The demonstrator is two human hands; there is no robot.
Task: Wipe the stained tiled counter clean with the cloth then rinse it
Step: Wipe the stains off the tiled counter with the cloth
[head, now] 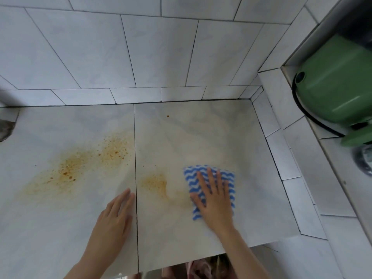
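Note:
A blue-and-white wavy-striped cloth [194, 175] lies flat on the pale tiled counter [201, 133], right of the middle grout line. My right hand [214, 200] presses down on the cloth with fingers spread. Beside it, my left hand [114, 218] rests flat on the counter with nothing in it, fingertips near the grout line. A wide orange-brown speckled stain [88, 162] covers the left tile. A smaller orange smear [155, 183] sits just left of the cloth. One lone brown spot [167, 116] shows near the back wall.
White tiled walls [120, 53] rise behind and to the right of the counter. A green rounded appliance [334, 87] stands on a raised ledge at the right, with a metal object [364, 162] below it. A dark object [6, 127] sits at the left edge. The counter's front edge [241, 247] runs under my forearms.

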